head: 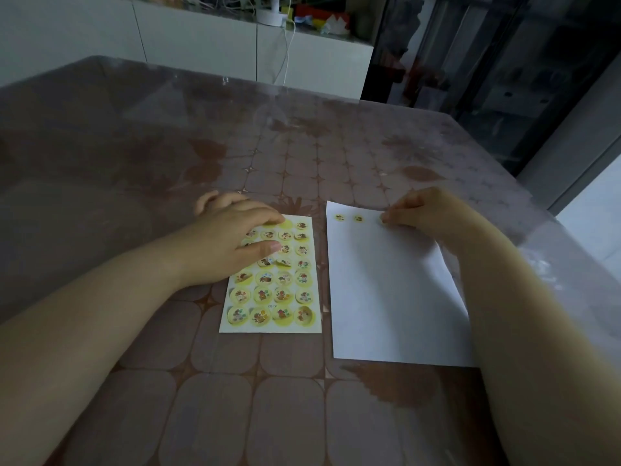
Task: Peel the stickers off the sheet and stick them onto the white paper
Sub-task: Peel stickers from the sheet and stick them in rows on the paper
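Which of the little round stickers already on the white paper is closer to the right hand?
The second one, right of the corner sticker on the white paper. It sits nearer the right hand, whose fingertips press just beyond it.

left hand point(232, 240) on sticker sheet point(272, 297), right hand point(423, 210) on white paper point(389, 297)

Dim room, low light. Counter point(302, 156) fills most of the view, covered with a brown patterned cloth of rounded squares under a clear glossy sheet. Far behind it a low white cabinet point(201, 45) runs along the wall, its top cluttered with colourful items too blurred to tell; a small white fan point(274, 10) stands there, its white cord point(287, 52) hanging down the cabinet front. Far right, a dark glass door or window point(504, 62) with reflections; pale floor point(594, 213) at right edge
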Demonstrator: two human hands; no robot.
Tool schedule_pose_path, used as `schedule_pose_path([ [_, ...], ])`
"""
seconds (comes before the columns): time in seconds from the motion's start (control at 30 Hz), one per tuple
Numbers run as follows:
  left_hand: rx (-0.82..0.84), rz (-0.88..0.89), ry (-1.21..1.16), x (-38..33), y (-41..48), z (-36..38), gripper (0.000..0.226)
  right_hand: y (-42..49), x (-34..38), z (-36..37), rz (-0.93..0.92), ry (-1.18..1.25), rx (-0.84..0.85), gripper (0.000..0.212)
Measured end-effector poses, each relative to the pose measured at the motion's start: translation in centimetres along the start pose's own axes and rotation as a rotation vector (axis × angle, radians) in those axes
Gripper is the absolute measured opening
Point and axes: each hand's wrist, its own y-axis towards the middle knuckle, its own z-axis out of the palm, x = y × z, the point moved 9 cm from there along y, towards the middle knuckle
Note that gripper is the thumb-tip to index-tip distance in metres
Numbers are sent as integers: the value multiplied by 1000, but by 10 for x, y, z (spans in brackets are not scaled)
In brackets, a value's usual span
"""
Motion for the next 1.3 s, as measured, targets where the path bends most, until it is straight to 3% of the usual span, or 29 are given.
schedule_pose_path([
  [0.43,-4,14,11,2,1,1,79,2,3,3,5,18,-64,19],
  [0.63,7,23,9,1,0,1,78,8,-5,0,69,20,-82,40],
  [0.87,18,12,18,1,0,2,79,12,-1,5,12,-43,-83,22],
  [0.93,24,8,16,1,0,2,78,10,5,4,-54,-104,-119,18],
  [1.03,41,-2,17,2,0,3,73,-3,42,13,-307,-155,-168,12],
  [1.13,42,-4,23,2,1,3,79,-23,80,44,-493,-213,-73,17],
  [1.3,54,-4,32,3,1,5,80,-31,93,78,-537,-263,7,27],
])
